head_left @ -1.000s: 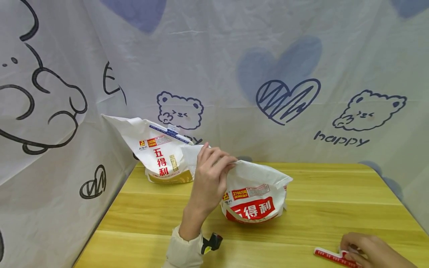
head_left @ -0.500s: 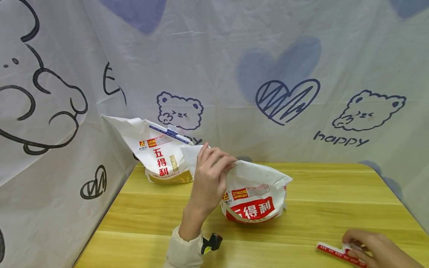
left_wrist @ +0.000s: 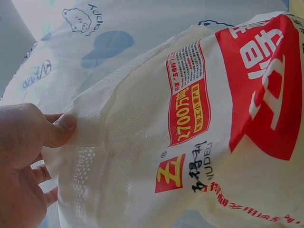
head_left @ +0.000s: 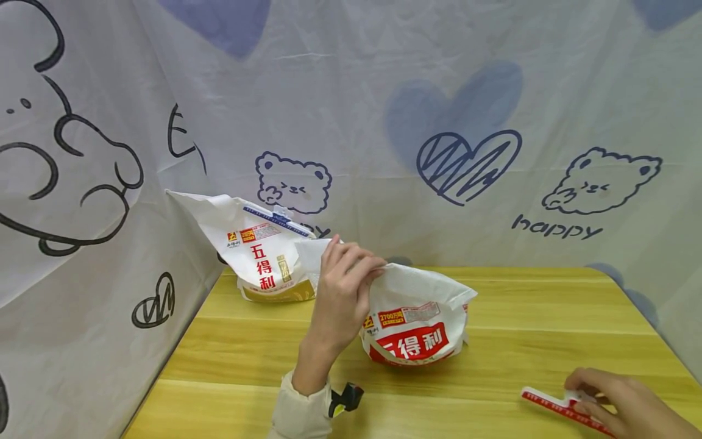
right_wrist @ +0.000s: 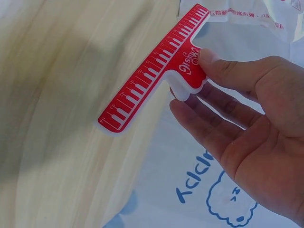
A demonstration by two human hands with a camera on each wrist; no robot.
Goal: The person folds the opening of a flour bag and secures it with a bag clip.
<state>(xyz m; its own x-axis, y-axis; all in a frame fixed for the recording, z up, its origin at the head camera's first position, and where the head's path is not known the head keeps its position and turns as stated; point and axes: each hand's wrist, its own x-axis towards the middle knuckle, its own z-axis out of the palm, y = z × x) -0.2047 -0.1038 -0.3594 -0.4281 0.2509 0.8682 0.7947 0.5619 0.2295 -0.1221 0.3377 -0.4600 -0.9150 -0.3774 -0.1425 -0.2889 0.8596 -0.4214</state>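
Observation:
My left hand (head_left: 342, 289) pinches the folded top edge of a white flour bag (head_left: 419, 317) with a red label, thumb on the near face in the left wrist view. The bag (left_wrist: 142, 142) stands on the table, its top leaning over. Off to the front right, my right hand (head_left: 620, 396) holds a red and white bag clip (head_left: 565, 410) by its handle, between thumb and fingers. In the right wrist view the clip (right_wrist: 152, 71) shows piano keys printed along its long bar, and its jaws look closed.
A second white flour bag (head_left: 269, 262) with a gold base stands at the back left, a blue clip (head_left: 276, 219) across its top. The wooden table (head_left: 526, 341) meets a cartoon-printed cloth (head_left: 362, 122) at the back and left.
My right hand has shifted slightly to the right and up in the head view, carrying the red clip. The left hand and the bag stay where they were.

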